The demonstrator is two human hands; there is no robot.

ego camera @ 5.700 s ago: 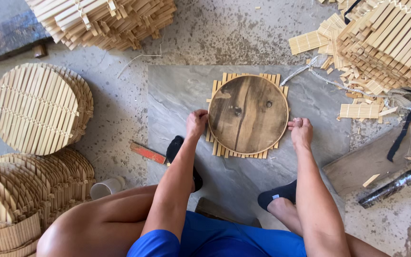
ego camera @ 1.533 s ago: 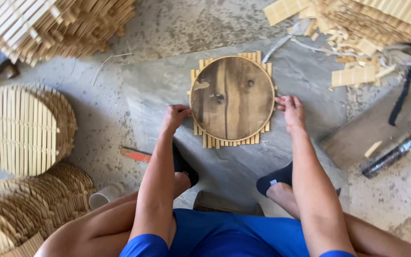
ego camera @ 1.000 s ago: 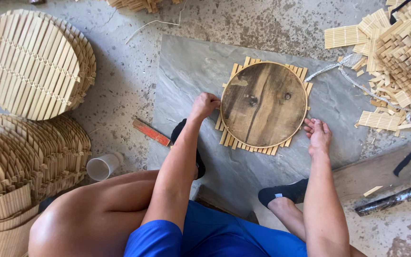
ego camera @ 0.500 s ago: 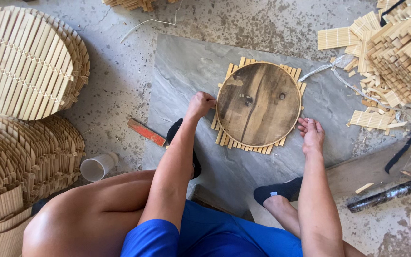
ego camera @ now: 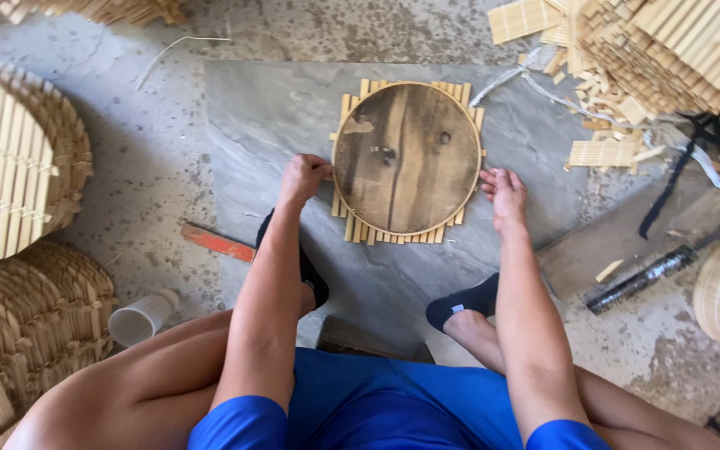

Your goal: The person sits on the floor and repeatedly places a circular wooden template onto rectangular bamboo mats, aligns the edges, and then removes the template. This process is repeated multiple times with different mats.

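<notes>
A round dark wooden disc (ego camera: 407,158) lies flat on a square mat of bamboo slats (ego camera: 360,229), both resting on a grey stone slab (ego camera: 277,117) on the floor, so the disc seems to serve as a circular template over the slats. The left hand (ego camera: 303,177) curls against the disc's left edge and the right hand (ego camera: 503,190) rests with fingers spread at its right edge, steadying it from both sides. Finished round slat mats (ego camera: 10,158) are stacked to the left, raw slats (ego camera: 668,50) piled upper right.
</notes>
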